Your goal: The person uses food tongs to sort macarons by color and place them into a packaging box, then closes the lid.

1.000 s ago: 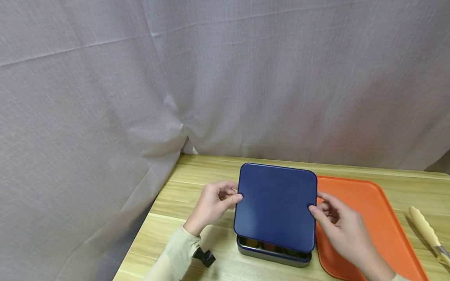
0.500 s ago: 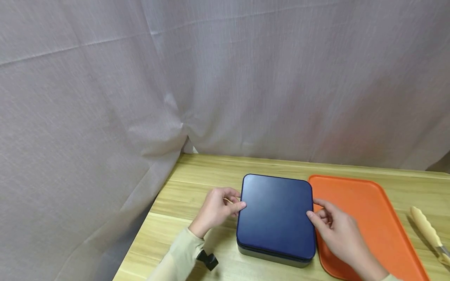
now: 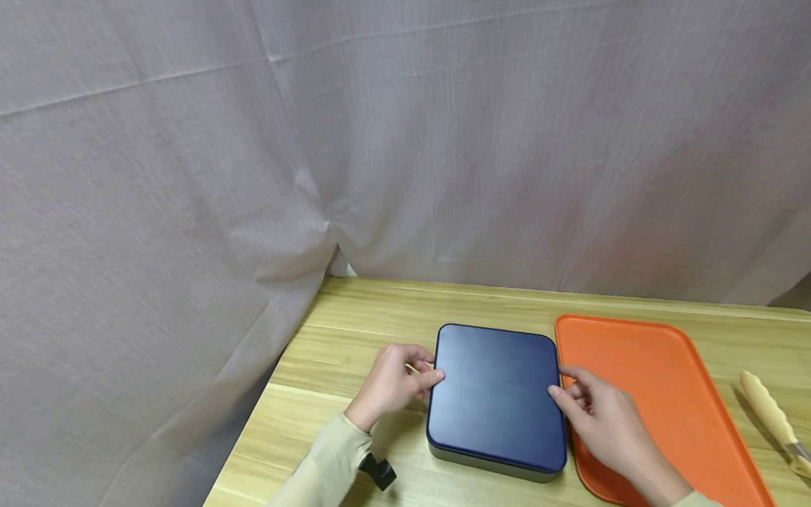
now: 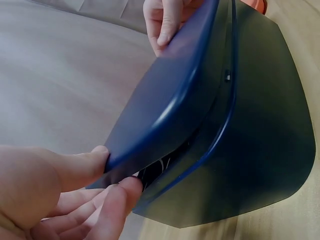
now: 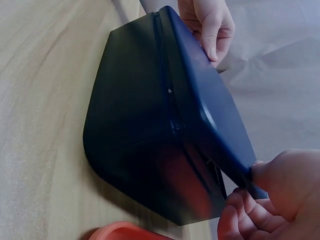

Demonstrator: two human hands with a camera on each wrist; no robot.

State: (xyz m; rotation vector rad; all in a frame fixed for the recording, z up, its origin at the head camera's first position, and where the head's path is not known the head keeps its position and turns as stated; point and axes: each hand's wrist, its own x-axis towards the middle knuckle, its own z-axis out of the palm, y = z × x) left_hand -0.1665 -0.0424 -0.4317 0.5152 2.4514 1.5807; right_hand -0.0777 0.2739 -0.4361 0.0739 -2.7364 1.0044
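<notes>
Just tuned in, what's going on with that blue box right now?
A person is handling a blue lid over a dark square tin on the wooden table. The left hand pinches the lid's left edge and the right hand pinches its right edge. The wrist views show a gap along one side, so the lid is not fully seated. An orange tray lies just right of the tin, with a cream-handled utensil beyond it.

An orange tray (image 3: 659, 394) and cream-handled tool (image 3: 769, 419) lie on the wooden table (image 3: 355, 331).
</notes>
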